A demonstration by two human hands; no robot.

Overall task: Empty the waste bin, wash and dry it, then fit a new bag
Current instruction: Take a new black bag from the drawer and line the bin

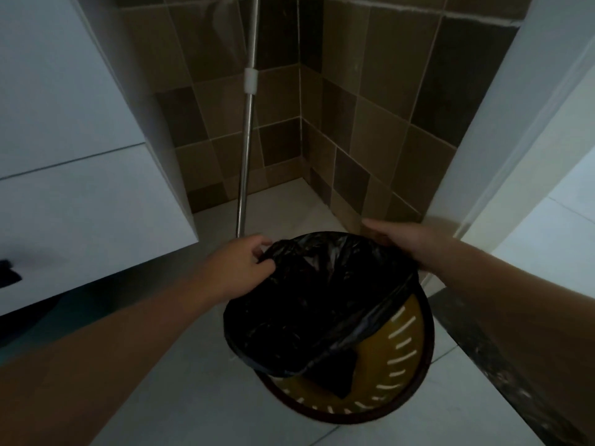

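Both hands, left hand (240, 268) at ten o'clock and right hand (402, 241) at two, are pinching the bag (315, 300), spreading it evenly over the bin (415, 375).

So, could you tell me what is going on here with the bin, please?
A person is working a black bag at a round yellow waste bin on the tiled floor. The left hand pinches the bag's edge on one side; the right hand grips it on the other. The bag covers only part of the opening, so the slotted wall shows on the near right. A metal pole leans in the tiled corner behind.
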